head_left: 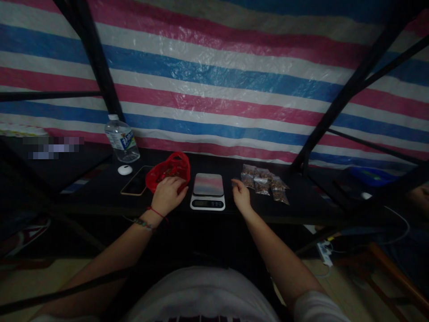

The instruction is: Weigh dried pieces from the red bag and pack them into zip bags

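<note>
My left hand (169,193) reaches over the near rim of a red plastic bag (183,167), its thumb apart from the bent fingers. Small brown bits (172,171) show inside the bag, too dim to name. To the right stands a white kitchen scale (208,185) with a bare metal plate and a dark display. My right hand (241,196) is just beyond the scale's right side, thumb and index finger pinched together. Whatever they hold is too small and dark to make out. Several small clear zip bags (263,179) of brown bits lie right of that hand.
A phone (136,181) and a white rounded object (125,170) lie left of the red bag. Behind them stands a clear plastic bottle (122,141). Black metal posts (100,67) frame the black table (268,212), with a striped plastic sheet (214,85) at the back.
</note>
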The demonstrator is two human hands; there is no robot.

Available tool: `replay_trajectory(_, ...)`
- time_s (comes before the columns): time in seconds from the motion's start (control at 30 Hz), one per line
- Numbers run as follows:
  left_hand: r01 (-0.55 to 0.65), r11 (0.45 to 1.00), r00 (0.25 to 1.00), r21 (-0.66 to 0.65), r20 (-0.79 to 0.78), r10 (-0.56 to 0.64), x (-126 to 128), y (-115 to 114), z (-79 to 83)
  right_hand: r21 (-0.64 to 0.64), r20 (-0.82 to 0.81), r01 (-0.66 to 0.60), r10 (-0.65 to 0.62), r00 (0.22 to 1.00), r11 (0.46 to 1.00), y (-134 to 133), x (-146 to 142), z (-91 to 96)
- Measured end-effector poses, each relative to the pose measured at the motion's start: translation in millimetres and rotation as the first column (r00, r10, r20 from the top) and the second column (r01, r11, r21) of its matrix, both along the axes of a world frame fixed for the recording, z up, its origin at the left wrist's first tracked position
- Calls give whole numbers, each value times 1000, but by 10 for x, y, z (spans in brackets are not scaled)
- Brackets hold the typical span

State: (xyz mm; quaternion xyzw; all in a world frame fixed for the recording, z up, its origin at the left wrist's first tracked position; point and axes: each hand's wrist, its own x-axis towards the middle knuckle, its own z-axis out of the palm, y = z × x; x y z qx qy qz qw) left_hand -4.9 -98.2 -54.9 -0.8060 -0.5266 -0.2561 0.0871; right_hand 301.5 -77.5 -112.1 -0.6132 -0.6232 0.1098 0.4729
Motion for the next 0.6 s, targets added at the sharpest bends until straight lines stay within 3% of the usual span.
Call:
replay_trajectory(0.1, -123, 991, 992, -54, -37, 121, -66, 78, -44, 48, 190, 135, -141, 972, 990, 48, 249, 86)
replay_trajectory(0.17, -144, 985, 989, -100, -60, 139, -74, 109, -72, -6, 332, 229, -214, 919, 974, 91, 423, 125)
replay_trajectory(0.3, -49, 992, 998, -119, -36, 45, 18, 111, -116, -149, 506, 303, -190, 841, 941, 152, 583, 110)
replay_trajectory(0.4, 87, 993, 996, -82, 42, -83, 122, 71, -136, -145, 566, 324, -190, 802, 935, 186, 607, 102)
replay_trajectory(0.5, 184, 983, 975, -9, 130, -181, 186, 10, -122, -121, 491, 316, -221, 843, 941, 249, 695, 190)
replay_trajectory(0.6, 217, 975, 948, 49, 226, -222, 200, -53, -74, -12, 147, 306, -301, 942, 952, 326, 774, 396)
